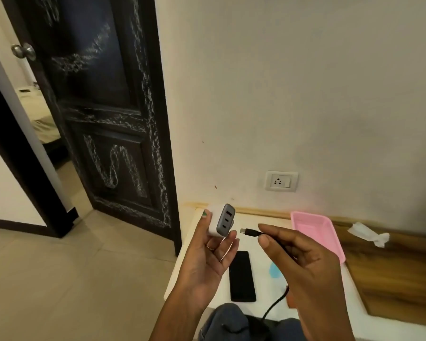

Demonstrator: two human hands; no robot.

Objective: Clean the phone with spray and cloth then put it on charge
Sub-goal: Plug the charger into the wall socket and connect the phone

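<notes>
1. One phone [242,276] lies flat on the white bench [261,264], screen dark, a slim black slab with its long side running away from the viewer. It sits between and below the two hands, touching neither.
2. One charger [221,220] is held in the left hand [207,254]. It is a white block with a grey face showing three ports in a column. The left grip is closed around it, thumb on the near side and fingers under it.
3. One black cable [250,232] is pinched in the right hand [303,264] between thumb and forefinger, just behind its plug. The plug tip points at the charger's lowest port, close but not touching. The rest of the cable hangs down under the right palm toward the person's lap.
4. One pink tray [317,232] rests at the far right of the bench, near the wall.
5. One wall socket [281,181] sits on the wall above the bench, with nothing plugged in.
6. One crumpled white tissue [369,234] lies on the wooden surface to the right of the tray.
7. One small blue item [273,269] shows on the bench behind the right hand, mostly hidden; what it is cannot be told.
8. One dark door [96,107] with white scribbles stands open at the left.
</notes>
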